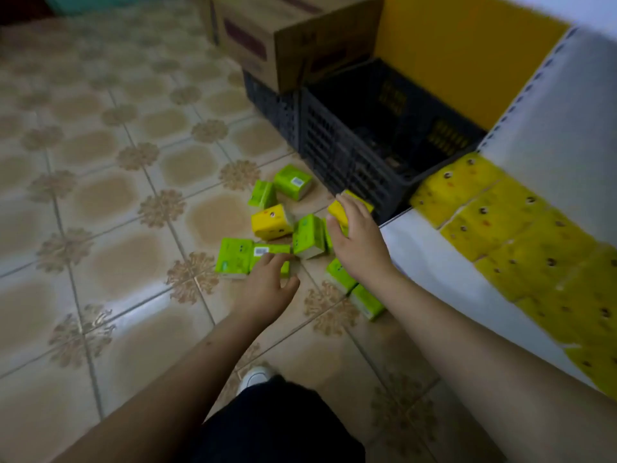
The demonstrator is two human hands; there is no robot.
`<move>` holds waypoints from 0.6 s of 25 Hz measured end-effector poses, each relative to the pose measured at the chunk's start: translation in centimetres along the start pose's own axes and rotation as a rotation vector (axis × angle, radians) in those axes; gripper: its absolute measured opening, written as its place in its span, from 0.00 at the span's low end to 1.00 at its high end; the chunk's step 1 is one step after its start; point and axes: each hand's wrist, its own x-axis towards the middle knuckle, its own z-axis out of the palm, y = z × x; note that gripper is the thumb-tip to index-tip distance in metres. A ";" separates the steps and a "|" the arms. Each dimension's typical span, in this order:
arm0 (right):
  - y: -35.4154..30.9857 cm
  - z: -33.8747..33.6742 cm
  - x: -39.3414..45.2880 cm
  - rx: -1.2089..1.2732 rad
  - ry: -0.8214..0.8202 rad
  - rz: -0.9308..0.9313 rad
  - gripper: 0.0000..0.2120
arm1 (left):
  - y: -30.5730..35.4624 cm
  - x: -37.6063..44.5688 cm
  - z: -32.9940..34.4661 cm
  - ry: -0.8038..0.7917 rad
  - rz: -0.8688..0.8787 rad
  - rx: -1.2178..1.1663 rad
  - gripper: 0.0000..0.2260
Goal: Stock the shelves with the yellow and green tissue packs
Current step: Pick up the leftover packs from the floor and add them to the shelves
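- Left hand (267, 289) reaches forward and down from a bare forearm, fingers loosely spread and released, fingertips touching a green plastic-wrapped tissue pack with a barcode label (271, 253) on the patterned tiled floor (100, 202).
- Right hand (359, 238) stretches farther out, palm down, fingers straight and released, over a yellow plastic-wrapped tissue pack (337, 208); contact is unclear.
- Between the hands lie another yellow pack (272, 222) and an upright green pack (309, 235); more green packs sit farther off (293, 181) and nearer, by the right forearm (340, 274).
- A row of yellow packs (500, 222) fills the white shelf (434, 262) on the right.
- A dark plastic crate (347, 155) stands at the far end of the shelf, with a brown cardboard box (287, 38) beyond it.
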 end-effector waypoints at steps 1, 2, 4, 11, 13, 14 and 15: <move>1.3 2.9 1.1 0.018 -0.070 0.052 0.25 | -2.8 0.9 1.5 -0.041 -0.080 0.008 0.20; 2.4 5.5 2.2 0.032 -0.138 0.105 0.25 | -5.2 1.8 2.8 -0.081 -0.155 0.014 0.21; 4.4 10.7 4.0 0.047 -0.277 0.218 0.26 | -9.4 3.9 5.0 -0.113 -0.292 -0.006 0.23; 10.1 23.1 6.7 -0.001 -0.515 0.401 0.29 | -18.6 11.7 8.6 0.137 -0.487 0.059 0.35; 10.9 25.3 7.0 -0.036 -0.558 0.369 0.34 | -20.6 12.9 8.7 0.141 -0.568 0.062 0.42; 11.2 26.3 6.9 -0.043 -0.581 0.358 0.35 | -21.9 13.1 9.0 0.107 -0.590 0.046 0.45; 11.4 26.9 6.9 -0.055 -0.593 0.345 0.36 | -22.8 13.3 9.1 0.063 -0.600 0.018 0.48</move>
